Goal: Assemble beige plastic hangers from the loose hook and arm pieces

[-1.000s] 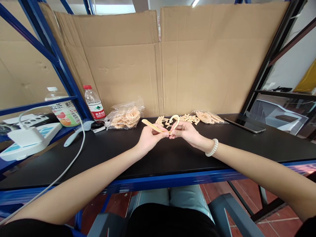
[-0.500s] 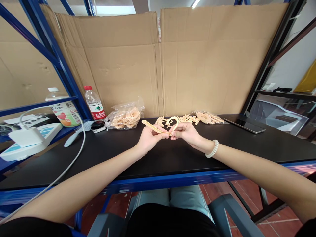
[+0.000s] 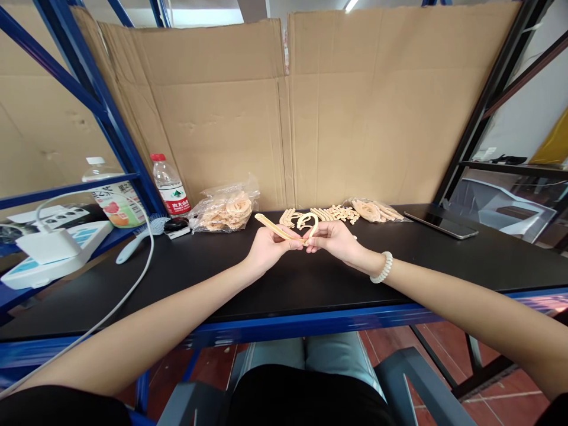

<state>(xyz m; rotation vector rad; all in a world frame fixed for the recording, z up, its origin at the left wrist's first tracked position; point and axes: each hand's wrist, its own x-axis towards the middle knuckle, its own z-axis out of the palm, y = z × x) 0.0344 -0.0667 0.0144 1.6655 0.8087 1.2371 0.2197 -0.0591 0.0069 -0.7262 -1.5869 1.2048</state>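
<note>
My left hand (image 3: 268, 247) is closed round a long, thin, pale wooden strip (image 3: 271, 226) that points up and to the left. My right hand (image 3: 335, 238) pinches a curved wooden piece (image 3: 311, 222) against the strip's near end, where both hands meet above the black tabletop (image 3: 284, 278). A white beaded bracelet (image 3: 381, 267) circles my right wrist. Just behind the hands lies a scatter of small wooden pieces (image 3: 331, 213).
A clear bag of wooden rings (image 3: 225, 210) and another bag of parts (image 3: 375, 210) lie by the cardboard backing. A water bottle (image 3: 169, 184), a brush (image 3: 137, 236) and a white cable (image 3: 133, 278) are on the left. A tablet (image 3: 440, 223) lies at right.
The curved piece in my right hand has tipped lower and closer to the strip. Both hands stay in nearly the same place.
</note>
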